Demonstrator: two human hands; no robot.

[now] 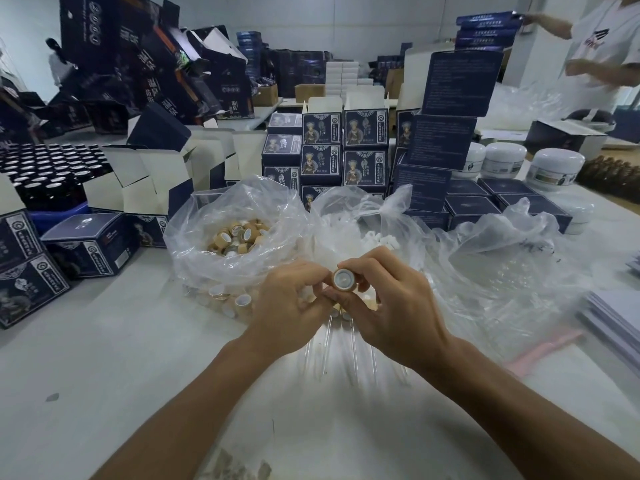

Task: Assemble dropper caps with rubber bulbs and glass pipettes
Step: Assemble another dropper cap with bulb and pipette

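Observation:
My right hand [388,306] grips a tan dropper cap [344,279] with its white-lined open end turned toward me. My left hand [289,303] meets it from the left, its fingertips pinching at the cap's edge; what they hold there is hidden. Under both hands lie several glass pipettes [329,348] on the white table, some with caps on. A clear bag of tan caps [239,233] stands just behind my left hand. Behind my right hand a second clear bag holds white rubber bulbs [377,240].
Dark blue product boxes [346,147] are stacked behind the bags and at the left [86,247]. Dark bottles [52,174] fill a tray at far left. White jars [554,169] stand at right. A person in a white shirt [602,53] stands at the back right. Empty plastic [519,271] lies at right.

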